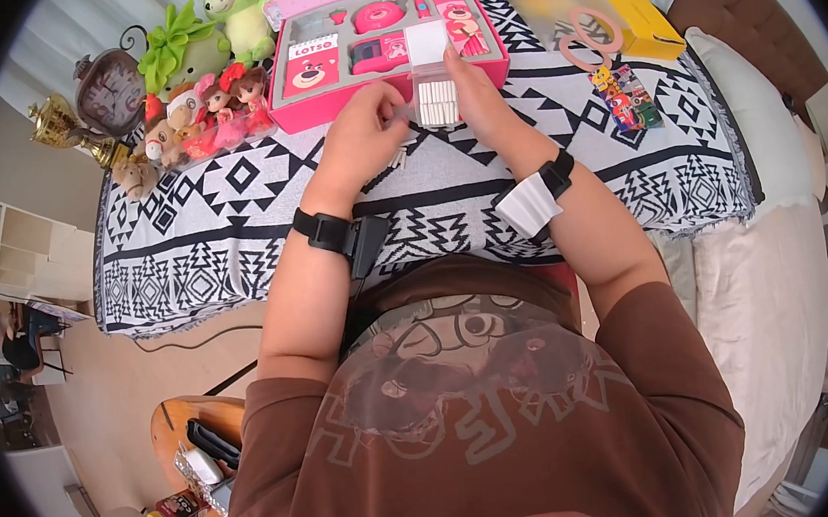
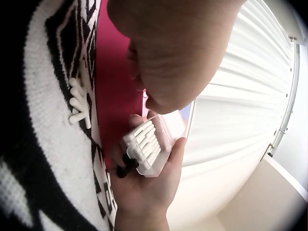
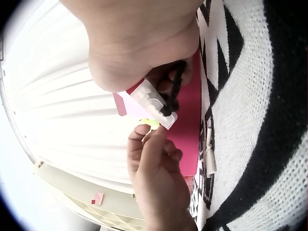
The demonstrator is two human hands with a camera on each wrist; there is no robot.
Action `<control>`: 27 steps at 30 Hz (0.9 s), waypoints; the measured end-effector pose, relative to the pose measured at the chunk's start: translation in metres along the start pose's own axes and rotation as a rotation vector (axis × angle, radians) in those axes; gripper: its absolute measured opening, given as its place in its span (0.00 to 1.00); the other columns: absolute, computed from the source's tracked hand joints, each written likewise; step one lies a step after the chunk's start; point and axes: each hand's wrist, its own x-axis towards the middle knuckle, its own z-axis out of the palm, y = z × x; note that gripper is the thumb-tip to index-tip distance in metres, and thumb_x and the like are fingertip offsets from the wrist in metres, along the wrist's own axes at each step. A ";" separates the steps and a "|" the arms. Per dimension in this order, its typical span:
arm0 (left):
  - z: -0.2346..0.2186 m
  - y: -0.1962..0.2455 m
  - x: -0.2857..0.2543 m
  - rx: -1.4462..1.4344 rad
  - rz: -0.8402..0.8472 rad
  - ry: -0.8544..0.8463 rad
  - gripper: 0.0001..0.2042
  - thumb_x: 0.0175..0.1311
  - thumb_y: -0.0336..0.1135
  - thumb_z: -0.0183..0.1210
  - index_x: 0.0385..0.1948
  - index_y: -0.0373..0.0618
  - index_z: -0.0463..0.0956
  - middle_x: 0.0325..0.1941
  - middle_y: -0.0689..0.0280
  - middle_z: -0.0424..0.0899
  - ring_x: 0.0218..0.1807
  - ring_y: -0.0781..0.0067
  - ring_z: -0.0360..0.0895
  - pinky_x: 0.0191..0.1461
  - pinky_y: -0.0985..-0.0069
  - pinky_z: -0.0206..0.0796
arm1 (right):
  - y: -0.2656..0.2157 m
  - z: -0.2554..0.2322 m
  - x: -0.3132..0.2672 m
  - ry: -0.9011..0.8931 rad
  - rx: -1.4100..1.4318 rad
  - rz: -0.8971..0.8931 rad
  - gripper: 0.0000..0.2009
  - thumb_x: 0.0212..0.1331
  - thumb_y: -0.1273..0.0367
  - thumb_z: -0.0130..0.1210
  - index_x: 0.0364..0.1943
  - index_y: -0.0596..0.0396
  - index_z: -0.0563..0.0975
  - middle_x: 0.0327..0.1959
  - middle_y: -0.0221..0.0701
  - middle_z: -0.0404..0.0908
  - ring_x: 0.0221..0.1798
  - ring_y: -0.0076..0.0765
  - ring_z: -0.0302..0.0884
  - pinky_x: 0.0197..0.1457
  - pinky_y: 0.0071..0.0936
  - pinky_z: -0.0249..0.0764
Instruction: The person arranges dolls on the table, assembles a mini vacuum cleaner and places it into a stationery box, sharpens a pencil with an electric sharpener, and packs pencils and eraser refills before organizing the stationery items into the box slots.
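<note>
My right hand (image 1: 482, 105) grips a small clear flip-top box (image 1: 437, 104) packed with short white sticks (image 2: 147, 142), thumb along one side. Its lid (image 2: 169, 130) stands raised. Beside the box on its left, my left hand (image 1: 364, 137) has curled fingers, with thumb and forefinger close together at the box's corner in the right wrist view; I cannot tell whether they pinch anything. A black fuzzy cord (image 3: 177, 89) lies against the box and the right hand's fingers. Several loose white sticks (image 2: 77, 102) lie on the patterned cloth below the left hand.
Behind the hands stands an open pink gift box (image 1: 322, 109) with a notebook and pink gadgets. Plush toys and dolls (image 1: 224, 113), a clock (image 1: 110, 88) and a gold trophy (image 1: 55, 122) sit left. At right are a yellow box (image 1: 645, 27), pink rings (image 1: 592, 38) and stickers (image 1: 627, 100).
</note>
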 end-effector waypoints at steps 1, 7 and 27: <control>0.001 -0.001 -0.001 0.000 -0.001 0.001 0.03 0.57 0.25 0.60 0.31 0.39 0.76 0.30 0.68 0.74 0.30 0.77 0.71 0.35 0.78 0.65 | 0.001 -0.001 0.001 -0.001 0.000 0.001 0.30 0.74 0.48 0.34 0.48 0.62 0.77 0.38 0.31 0.82 0.37 0.23 0.80 0.40 0.21 0.76; 0.000 -0.005 -0.003 0.223 0.139 -0.190 0.06 0.51 0.29 0.61 0.31 0.41 0.78 0.28 0.60 0.76 0.32 0.60 0.76 0.38 0.68 0.69 | -0.001 0.000 -0.001 -0.026 0.018 0.013 0.28 0.74 0.48 0.34 0.46 0.61 0.76 0.34 0.32 0.82 0.34 0.24 0.81 0.38 0.20 0.76; 0.000 0.008 -0.003 -0.235 0.119 0.107 0.04 0.61 0.26 0.63 0.36 0.40 0.79 0.28 0.73 0.80 0.29 0.88 0.72 0.33 0.87 0.64 | 0.008 0.000 0.001 -0.225 -0.067 0.097 0.28 0.75 0.49 0.33 0.52 0.61 0.75 0.42 0.32 0.81 0.41 0.23 0.79 0.45 0.21 0.75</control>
